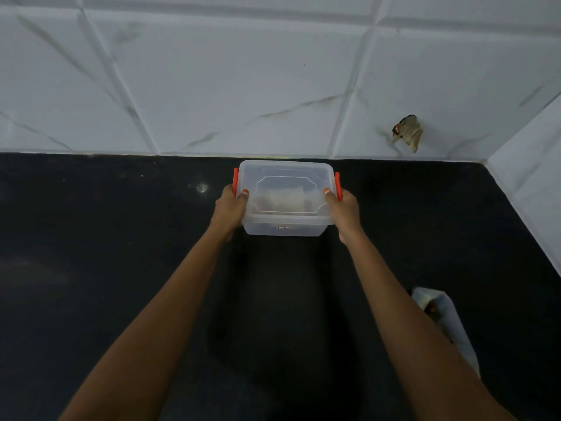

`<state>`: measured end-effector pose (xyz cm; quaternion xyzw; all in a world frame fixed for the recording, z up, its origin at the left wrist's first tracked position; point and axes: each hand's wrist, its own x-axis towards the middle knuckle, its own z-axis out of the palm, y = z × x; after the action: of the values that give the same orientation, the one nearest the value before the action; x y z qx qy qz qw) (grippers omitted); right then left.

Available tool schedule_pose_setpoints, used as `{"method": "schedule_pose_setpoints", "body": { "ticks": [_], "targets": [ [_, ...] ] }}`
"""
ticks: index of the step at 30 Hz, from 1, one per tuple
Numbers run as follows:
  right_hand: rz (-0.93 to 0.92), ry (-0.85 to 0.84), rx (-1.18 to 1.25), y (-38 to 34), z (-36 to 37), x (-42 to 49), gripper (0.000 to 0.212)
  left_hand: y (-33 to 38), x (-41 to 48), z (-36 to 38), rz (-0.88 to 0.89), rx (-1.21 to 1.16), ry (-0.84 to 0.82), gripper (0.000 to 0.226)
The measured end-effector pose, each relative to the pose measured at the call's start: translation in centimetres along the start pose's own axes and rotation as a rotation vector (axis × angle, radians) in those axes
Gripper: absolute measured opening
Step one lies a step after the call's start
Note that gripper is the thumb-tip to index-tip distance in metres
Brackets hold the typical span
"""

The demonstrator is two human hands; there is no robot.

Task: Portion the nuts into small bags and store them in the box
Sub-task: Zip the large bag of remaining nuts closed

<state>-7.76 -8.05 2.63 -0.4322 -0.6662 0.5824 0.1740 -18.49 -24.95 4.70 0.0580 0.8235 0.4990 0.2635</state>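
On your far left the black countertop (91,238) runs back to the white tiled wall (212,86), with one small bright glint on the dark surface near the wall.

Your left forearm reaches up from the bottom edge, long and nearly straight, angled inward toward the middle. Your left hand (230,205) grips the left end of the box (285,229). The thumb lies over the edge of the lid (285,177), its orange-painted nail showing on top, and the fingers curl down the side out of sight.

The box is a translucent plastic tub at the back middle of the countertop, close to the wall, level and square to you. Its lid is on, with an orange latch (235,180) at each end, just above each hand. Something pale shows through the lid, too blurred to name. You cannot tell whether the base sits on the countertop or hangs just above it.

Your right hand (343,208) mirrors the left: thumb on the lid's right edge, fingers wrapped round that end, wrist straight, forearm stretched out and slanting inward.

Further right, a ragged brownish patch (408,132) marks the wall above the countertop. Lower right, a pale bag (449,320) lies on the countertop, partly behind your right forearm, with something brown at its near end.
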Motion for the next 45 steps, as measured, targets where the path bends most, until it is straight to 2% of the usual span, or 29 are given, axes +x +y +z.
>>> {"method": "schedule_pose_setpoints", "body": {
  "ticks": [4,10,13,15,20,24,34,40,45],
  "targets": [
    [-0.024,-0.017,-0.071,0.3,-0.2,0.1,0.038,-0.5,0.0,0.1,0.045,-0.002,0.002,0.053],
    [-0.100,-0.014,-0.151,-0.9,-1.6,-1.3,0.056,-0.4,-1.3,0.6,0.195,0.130,0.145,0.061],
    [-0.136,0.022,-0.168,-1.4,-3.0,-2.7,0.052,-0.2,-2.9,0.9,0.252,0.234,0.238,0.058],
    [-0.160,0.043,-0.193,-1.5,-4.1,-4.1,0.044,-0.1,-4.8,1.3,0.298,0.255,0.238,0.055],
    [-0.192,0.043,-0.208,-0.7,-7.9,-8.1,0.027,-0.3,-10.1,4.2,0.365,0.194,0.159,0.050],
    [-0.195,0.049,-0.231,1.2,-11.6,-11.0,0.019,-1.0,-14.1,8.5,0.350,0.187,-0.005,0.051],
    [0.050,0.053,-0.489,8.4,-21.9,-16.6,0.016,-3.8,-20.5,20.1,0.298,0.322,-0.344,0.050],
    [0.111,-0.021,-0.827,11.3,-24.5,-19.5,0.030,-4.7,-21.6,23.1,0.241,0.304,-0.376,0.042],
    [0.119,-0.039,-0.794,12.2,-24.8,-19.7,0.025,-5.0,-21.4,23.6,0.218,0.277,-0.323,0.037]
  ]
}}
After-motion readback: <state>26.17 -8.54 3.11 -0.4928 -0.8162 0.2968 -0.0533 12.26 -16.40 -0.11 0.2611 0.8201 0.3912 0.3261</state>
